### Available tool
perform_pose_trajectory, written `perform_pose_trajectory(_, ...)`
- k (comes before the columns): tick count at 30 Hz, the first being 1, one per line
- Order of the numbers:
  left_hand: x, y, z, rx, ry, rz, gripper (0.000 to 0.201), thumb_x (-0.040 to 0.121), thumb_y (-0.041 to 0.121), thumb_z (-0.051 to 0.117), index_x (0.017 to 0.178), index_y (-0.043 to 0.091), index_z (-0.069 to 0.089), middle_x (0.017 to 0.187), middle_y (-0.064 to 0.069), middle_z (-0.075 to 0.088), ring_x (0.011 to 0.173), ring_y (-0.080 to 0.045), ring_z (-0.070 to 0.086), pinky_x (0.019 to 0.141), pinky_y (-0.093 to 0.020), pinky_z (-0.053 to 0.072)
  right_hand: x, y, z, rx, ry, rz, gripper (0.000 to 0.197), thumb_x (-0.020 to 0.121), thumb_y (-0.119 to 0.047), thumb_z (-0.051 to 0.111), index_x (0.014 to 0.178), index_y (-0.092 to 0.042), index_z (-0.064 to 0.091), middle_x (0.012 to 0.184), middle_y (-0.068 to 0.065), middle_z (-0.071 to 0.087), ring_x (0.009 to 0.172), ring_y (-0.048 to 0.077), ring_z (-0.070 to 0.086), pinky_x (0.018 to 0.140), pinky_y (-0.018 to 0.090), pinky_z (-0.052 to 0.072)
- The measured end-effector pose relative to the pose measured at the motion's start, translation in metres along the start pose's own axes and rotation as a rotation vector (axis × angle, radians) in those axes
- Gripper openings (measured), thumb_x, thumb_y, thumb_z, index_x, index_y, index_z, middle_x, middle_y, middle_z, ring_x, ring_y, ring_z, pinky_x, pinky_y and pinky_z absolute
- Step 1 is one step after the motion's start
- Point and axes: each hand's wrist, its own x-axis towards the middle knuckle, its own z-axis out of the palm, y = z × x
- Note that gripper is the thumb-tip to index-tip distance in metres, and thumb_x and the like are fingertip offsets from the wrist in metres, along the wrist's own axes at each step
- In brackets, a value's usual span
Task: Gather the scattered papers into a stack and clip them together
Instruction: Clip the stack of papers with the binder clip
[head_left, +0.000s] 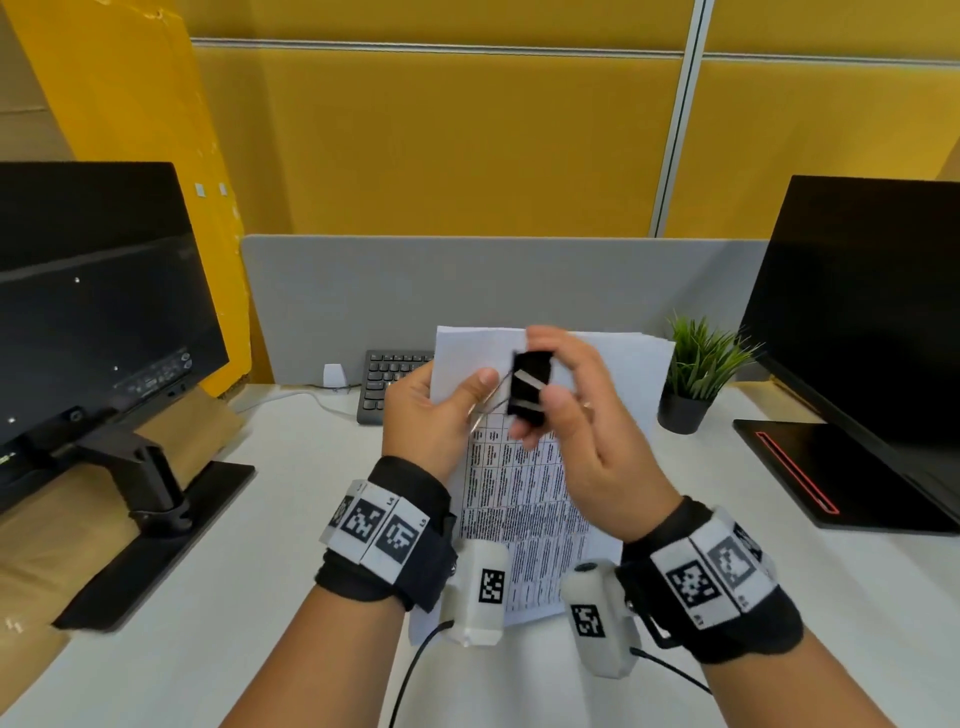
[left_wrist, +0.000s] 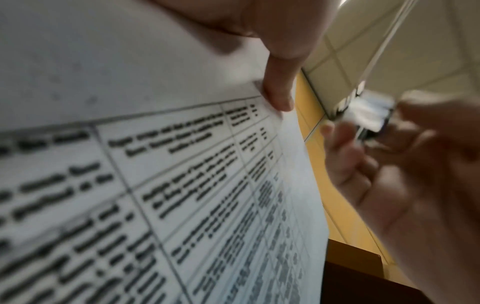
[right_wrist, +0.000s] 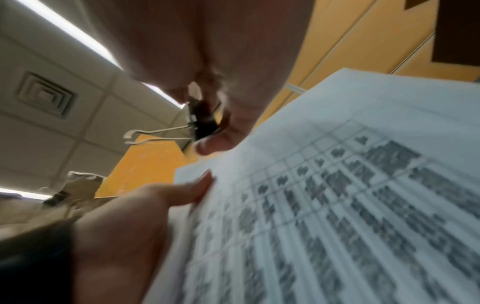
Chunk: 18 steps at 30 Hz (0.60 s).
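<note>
A stack of printed papers with table text is held up off the white desk, tilted toward me. My left hand grips its left edge, thumb on the front of the top sheet. My right hand pinches a black binder clip with silver wire handles, in front of the upper part of the stack. In the right wrist view the binder clip sits between fingertips just above the papers, its handles pointing left. The clip is not touching the paper edge.
A dark monitor on a stand is at the left, a laptop at the right. A keyboard and a small potted plant stand behind the papers, before a grey divider. White desk lies below.
</note>
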Motion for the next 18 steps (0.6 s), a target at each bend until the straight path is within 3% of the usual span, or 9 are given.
perform_pose_trajectory(3, 0.000, -0.005, -0.004, -0.011, 0.055, 0.000, 0.017, 0.083, 0.007, 0.069, 0.079, 0.023, 0.066, 0.074, 0.010, 0.069, 0.063, 0.002, 0.067, 0.056, -0.012, 0.051, 0.011, 0.001, -0.010, -0.371, 0.258, 0.087, 0.031, 0.099, -0.024, 0.035, 0.129, -0.018, 0.041, 0.123, 0.002, 0.040, 0.086, 0.011, 0.054, 0.078, 0.017, 0.043)
perform_pose_trajectory(5, -0.002, -0.005, 0.000, 0.000, 0.057, 0.012, 0.018, 0.082, 0.007, 0.070, 0.080, 0.024, 0.066, 0.075, 0.011, 0.069, 0.063, 0.002, 0.067, 0.056, -0.012, 0.050, 0.014, 0.000, -0.009, -0.593, 0.279, 0.182, 0.033, 0.099, -0.023, 0.037, 0.131, -0.013, 0.041, 0.125, 0.003, 0.037, 0.085, 0.005, 0.042, 0.074, 0.013, 0.032)
perform_pose_trajectory(8, -0.004, -0.003, 0.007, 0.021, 0.037, 0.039, 0.020, 0.082, 0.008, 0.071, 0.081, 0.027, 0.066, 0.078, 0.009, 0.069, 0.065, 0.005, 0.066, 0.058, -0.011, 0.050, 0.008, -0.005, 0.004, -0.739, 0.245, 0.111, 0.033, 0.098, -0.025, 0.039, 0.129, -0.014, 0.041, 0.117, -0.001, 0.037, 0.077, 0.007, 0.041, 0.066, 0.018, 0.035)
perform_pose_trajectory(10, -0.004, -0.004, 0.007, 0.016, 0.040, 0.028, 0.020, 0.084, 0.008, 0.069, 0.081, 0.027, 0.065, 0.078, 0.009, 0.068, 0.063, 0.007, 0.066, 0.056, -0.010, 0.050, 0.004, -0.008, 0.007, -0.686, 0.218, 0.092, 0.035, 0.097, -0.028, 0.036, 0.130, -0.017, 0.040, 0.112, -0.008, 0.032, 0.075, 0.004, 0.042, 0.066, 0.017, 0.037)
perform_pose_trajectory(13, 0.001, -0.005, 0.001, 0.001, 0.077, 0.013, 0.017, 0.084, 0.007, 0.068, 0.079, 0.023, 0.065, 0.076, 0.006, 0.068, 0.061, 0.002, 0.066, 0.055, -0.012, 0.051, -0.004, -0.012, 0.000, -0.393, 0.110, 0.136, 0.033, 0.099, -0.030, 0.032, 0.130, -0.026, 0.040, 0.111, -0.014, 0.034, 0.080, 0.000, 0.052, 0.075, 0.016, 0.041)
perform_pose_trajectory(16, 0.003, -0.005, 0.001, -0.002, 0.075, 0.022, 0.020, 0.083, 0.000, 0.067, 0.075, 0.018, 0.064, 0.065, 0.011, 0.066, 0.055, 0.006, 0.061, 0.054, -0.011, 0.047, -0.008, -0.018, -0.004, 0.027, -0.079, 0.169, 0.029, 0.096, -0.029, 0.037, 0.123, -0.035, 0.046, 0.123, -0.008, 0.039, 0.077, 0.017, 0.065, 0.074, 0.025, 0.052)
perform_pose_trajectory(18, 0.000, -0.007, 0.006, 0.020, 0.050, 0.014, 0.026, 0.083, -0.005, 0.065, 0.068, 0.016, 0.063, 0.054, 0.011, 0.062, 0.050, 0.001, 0.056, 0.050, -0.015, 0.045, -0.008, -0.015, -0.002, 0.186, -0.186, 0.204, 0.032, 0.095, -0.027, 0.039, 0.126, -0.030, 0.049, 0.129, 0.001, 0.041, 0.079, 0.027, 0.067, 0.075, 0.033, 0.055)
